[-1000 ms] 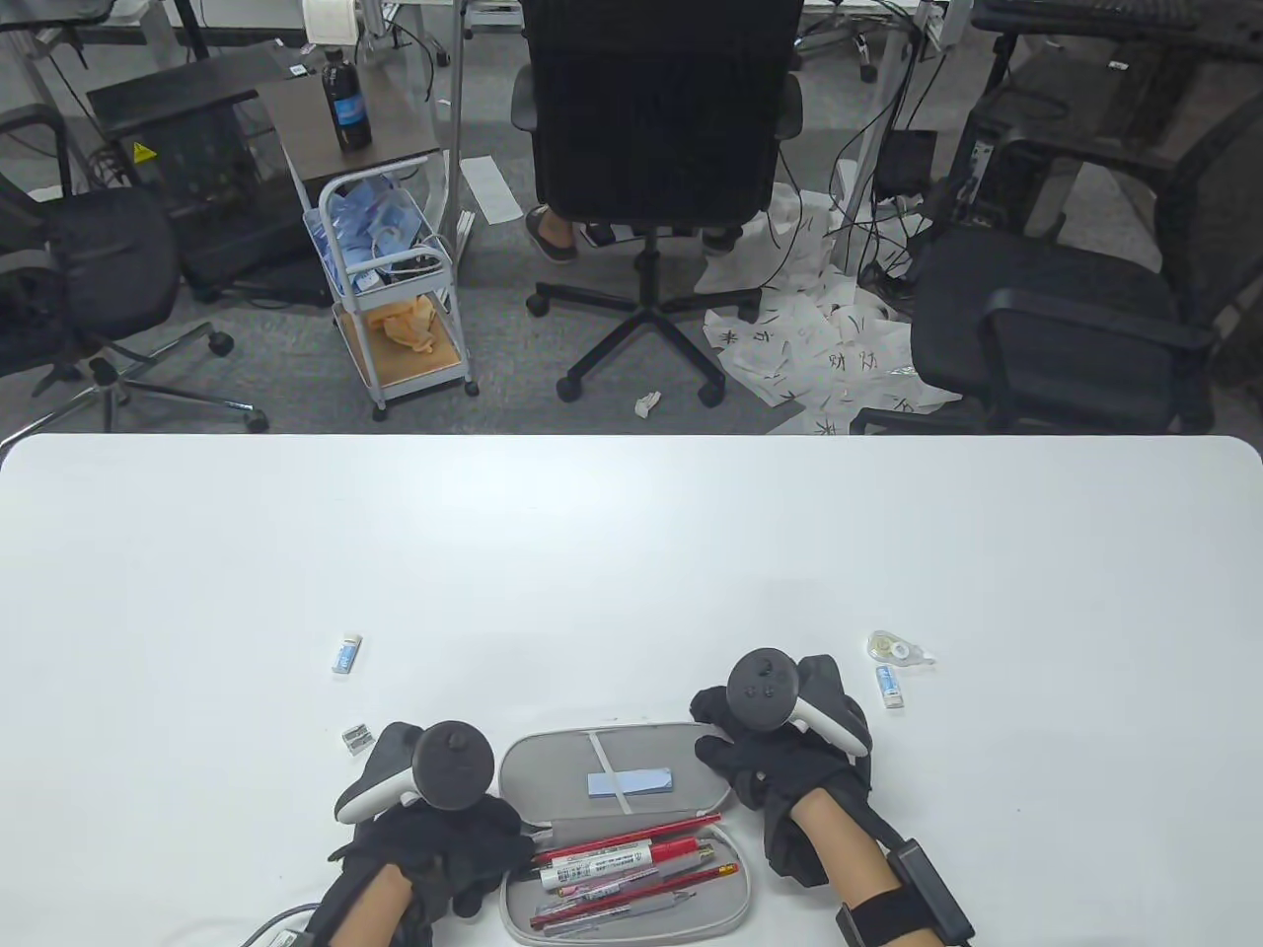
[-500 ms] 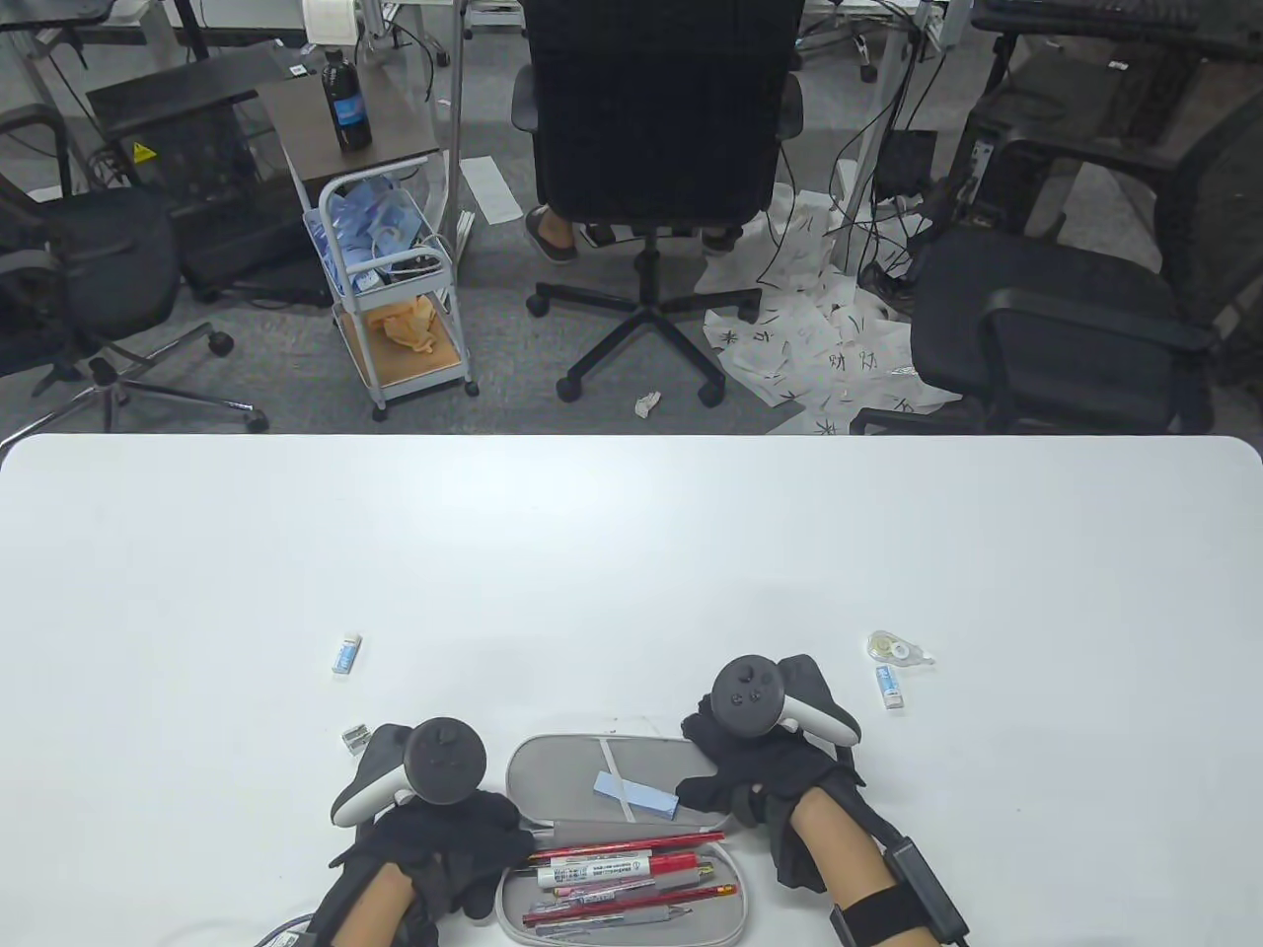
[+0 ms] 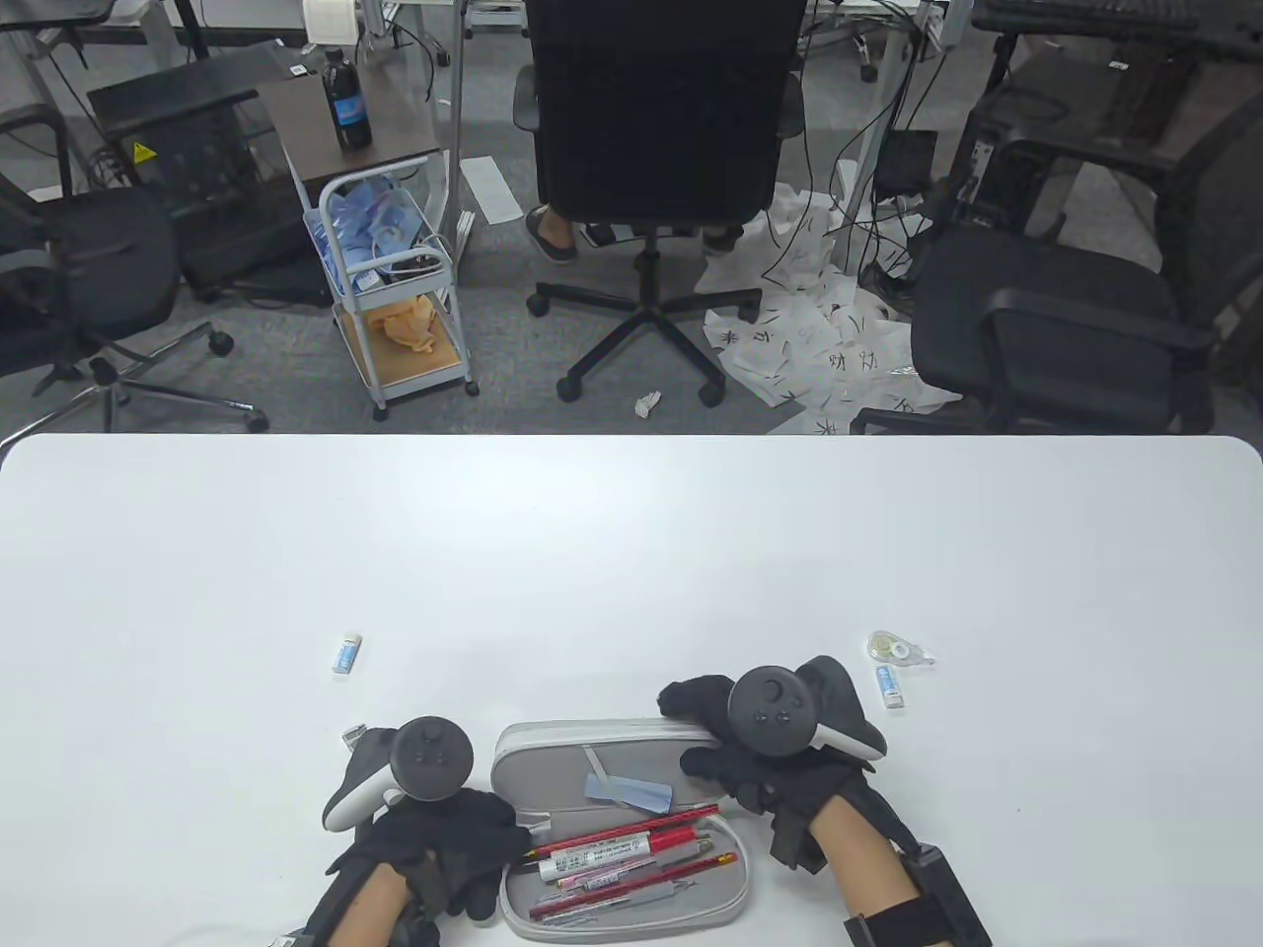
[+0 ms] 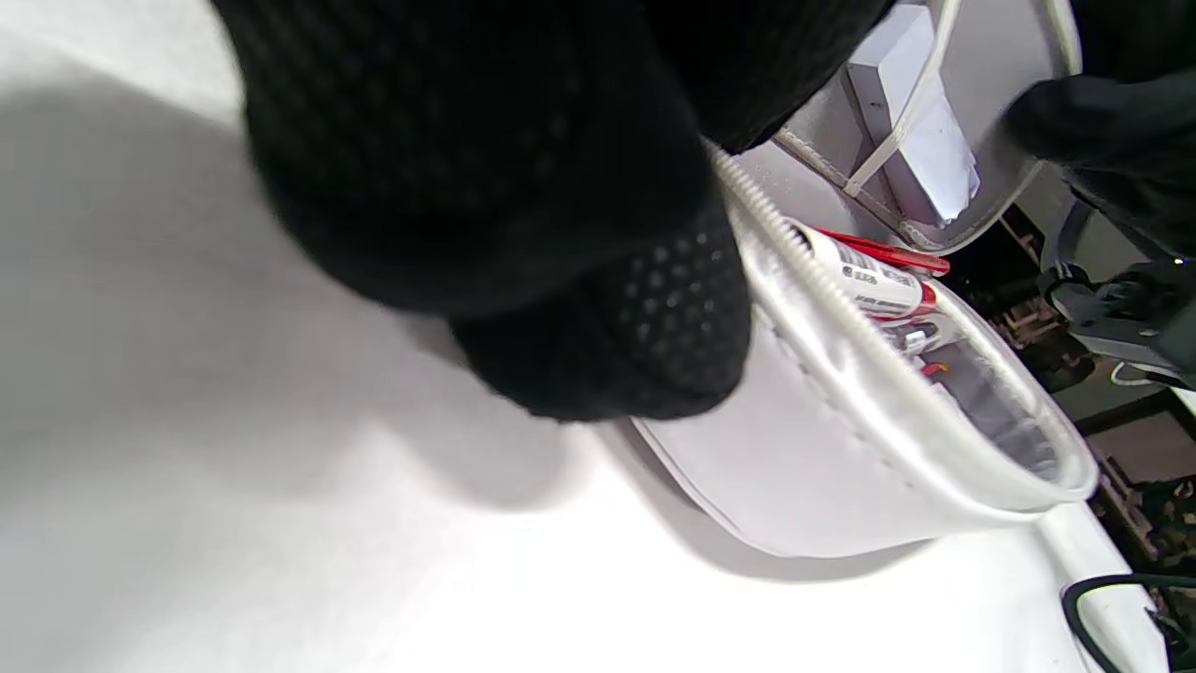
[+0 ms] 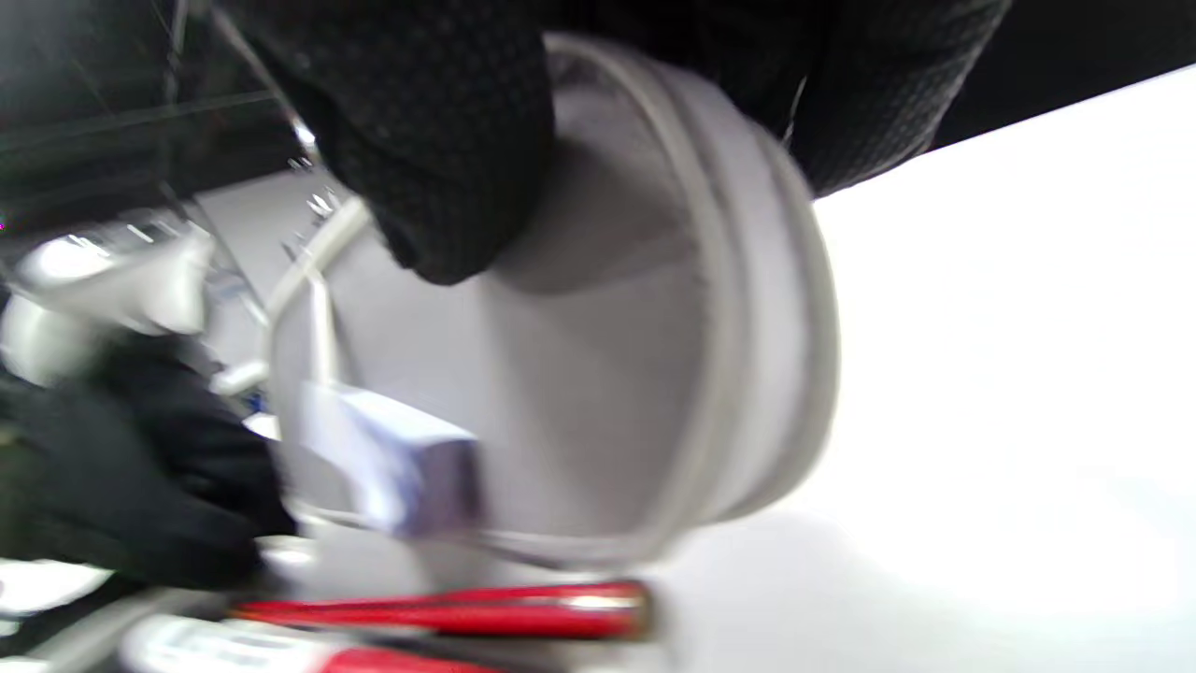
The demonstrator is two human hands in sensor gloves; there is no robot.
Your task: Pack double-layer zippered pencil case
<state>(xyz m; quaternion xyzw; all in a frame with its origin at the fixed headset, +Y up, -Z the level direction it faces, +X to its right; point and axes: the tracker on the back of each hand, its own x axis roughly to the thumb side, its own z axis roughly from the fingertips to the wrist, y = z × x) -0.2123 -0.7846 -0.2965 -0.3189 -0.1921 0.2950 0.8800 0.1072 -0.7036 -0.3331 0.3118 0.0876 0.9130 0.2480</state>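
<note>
Two gloved hands hold the pencil case (image 3: 622, 888). The right hand (image 3: 755, 755) grips its raised lid (image 3: 582, 750). The left hand (image 3: 444, 838) pinches the tray's left rim.

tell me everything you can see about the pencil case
The pencil case is grey, fabric-looking, oval and zippered, lying open near the table's front edge. Its lower half holds red pens and pencils; a strap in the raised lid pins a blue pad. The right hand grips the lid; the left hand touches its left end.
</note>
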